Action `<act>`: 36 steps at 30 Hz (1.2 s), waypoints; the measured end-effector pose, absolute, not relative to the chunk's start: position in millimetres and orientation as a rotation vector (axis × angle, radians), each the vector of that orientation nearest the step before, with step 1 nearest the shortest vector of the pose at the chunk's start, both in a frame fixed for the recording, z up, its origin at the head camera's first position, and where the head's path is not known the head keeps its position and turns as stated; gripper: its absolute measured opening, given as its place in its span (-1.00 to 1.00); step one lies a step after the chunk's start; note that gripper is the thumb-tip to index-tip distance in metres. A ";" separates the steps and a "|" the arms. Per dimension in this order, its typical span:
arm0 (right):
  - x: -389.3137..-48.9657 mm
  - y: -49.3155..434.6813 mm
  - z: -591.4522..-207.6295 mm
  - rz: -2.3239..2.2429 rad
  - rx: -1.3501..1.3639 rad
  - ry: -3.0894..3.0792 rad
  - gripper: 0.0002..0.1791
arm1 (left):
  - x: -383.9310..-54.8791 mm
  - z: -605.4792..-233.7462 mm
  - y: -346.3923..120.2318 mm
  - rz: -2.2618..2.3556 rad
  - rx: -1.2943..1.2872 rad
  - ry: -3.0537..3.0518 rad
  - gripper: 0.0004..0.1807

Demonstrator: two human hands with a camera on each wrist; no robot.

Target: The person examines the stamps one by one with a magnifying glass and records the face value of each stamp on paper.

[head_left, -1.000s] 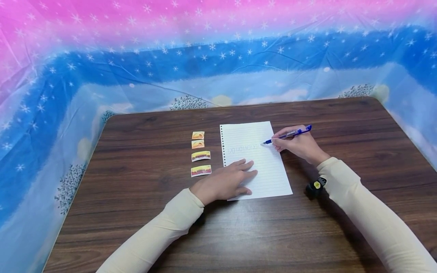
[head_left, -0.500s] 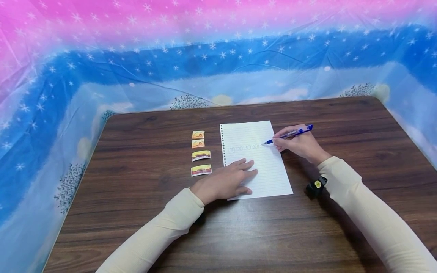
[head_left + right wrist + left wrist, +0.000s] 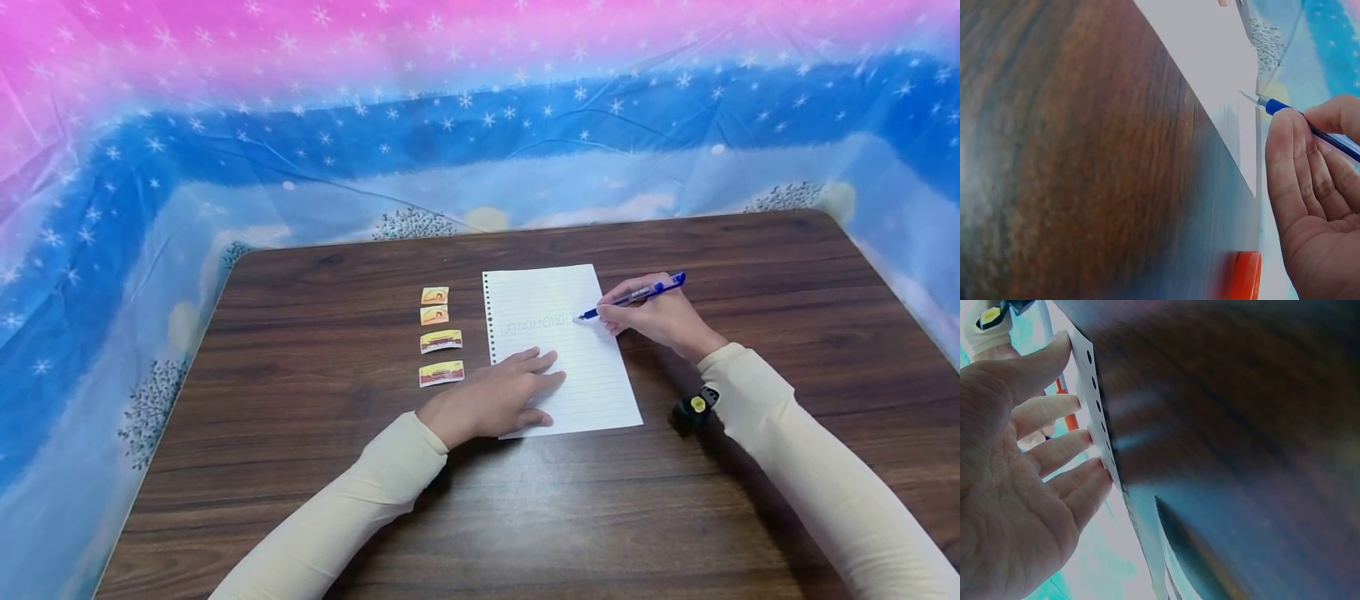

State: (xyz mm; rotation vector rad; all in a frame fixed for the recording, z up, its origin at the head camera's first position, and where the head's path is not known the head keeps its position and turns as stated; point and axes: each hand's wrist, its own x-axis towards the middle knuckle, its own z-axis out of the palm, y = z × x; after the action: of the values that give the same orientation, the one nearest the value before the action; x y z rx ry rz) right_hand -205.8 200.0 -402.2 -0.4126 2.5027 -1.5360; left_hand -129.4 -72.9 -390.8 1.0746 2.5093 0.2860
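A lined sheet of paper (image 3: 592,387) with punched holes down its left edge lies on the table. My left hand (image 3: 498,396) rests on its lower left part with fingers spread. In the left wrist view, the fingertips of the left hand (image 3: 1019,462) meet the sheet near its holed edge (image 3: 1094,394). Between thumb and fingers, my right hand (image 3: 652,312) pinches a blue pen (image 3: 637,294), its tip at the right end of a faint row of writing (image 3: 536,325). In the right wrist view the pen (image 3: 1279,106) points towards the paper (image 3: 1210,62).
Left of the sheet, small picture cards stand in a column: two orange ones (image 3: 435,297) above two larger yellow-and-red ones (image 3: 441,341). The dark wood table (image 3: 315,333) meets a pink and blue snowflake cloth (image 3: 450,125) behind. An unclear orange object (image 3: 1246,275) shows in the right wrist view.
The pen and right hand shift very slightly back and forth at the end of the written row. My left hand, the sheet and the cards stay in place.
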 end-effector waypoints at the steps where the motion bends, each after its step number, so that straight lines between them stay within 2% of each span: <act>1: -205.5 200.5 -401.8 -1.545 -0.411 2.496 -0.70 | -129.3 -390.4 -72.6 0.286 1.071 2.505 -0.30; 36: -204.9 200.7 -398.8 -1.525 -0.355 2.503 -0.69 | -129.2 -391.8 -73.7 0.285 1.089 2.522 -0.30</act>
State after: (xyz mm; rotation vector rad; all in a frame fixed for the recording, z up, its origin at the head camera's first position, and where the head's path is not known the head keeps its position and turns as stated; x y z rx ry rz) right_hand -204.9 200.7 -398.8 -0.3547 2.5031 -1.5245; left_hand -129.2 -73.7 -391.8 1.0890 2.5221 0.2849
